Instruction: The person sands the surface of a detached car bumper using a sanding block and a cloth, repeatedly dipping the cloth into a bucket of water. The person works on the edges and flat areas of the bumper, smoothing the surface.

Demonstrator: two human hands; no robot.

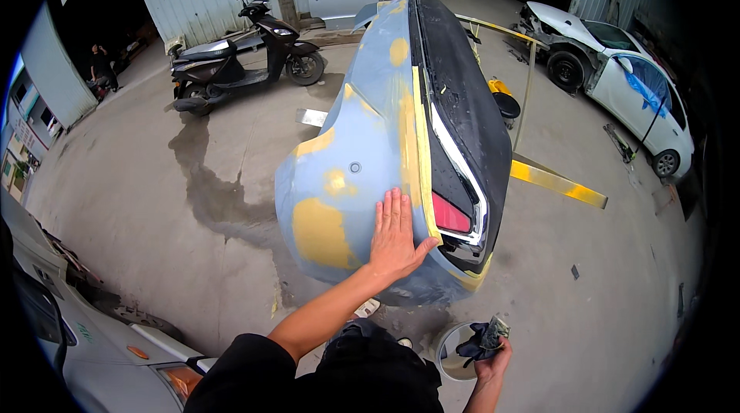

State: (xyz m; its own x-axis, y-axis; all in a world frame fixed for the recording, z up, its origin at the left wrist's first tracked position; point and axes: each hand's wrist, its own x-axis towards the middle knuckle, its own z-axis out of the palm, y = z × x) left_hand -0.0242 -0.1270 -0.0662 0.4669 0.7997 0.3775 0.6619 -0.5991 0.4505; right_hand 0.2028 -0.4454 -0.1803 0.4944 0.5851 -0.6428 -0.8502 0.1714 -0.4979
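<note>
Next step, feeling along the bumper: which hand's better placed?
Probably the left hand: it lies palm-down on the grey bumper, nothing visible in its grip. The right hand is down by the bucket, holding a dark bundle.

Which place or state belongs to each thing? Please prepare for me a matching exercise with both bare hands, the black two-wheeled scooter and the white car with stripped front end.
Things
1. bare left hand
2. bare right hand
3. black two-wheeled scooter
4. white car with stripped front end

Places and states
A. at the picture's right, blue plastic sheet at its side window
B. flat on the grey-blue bumper with yellowish patches
C. on the floor, left of the bumper
D. gripping a dark, crumpled cloth-like item

Pairs: 1-B, 2-D, 3-C, 4-A
</note>
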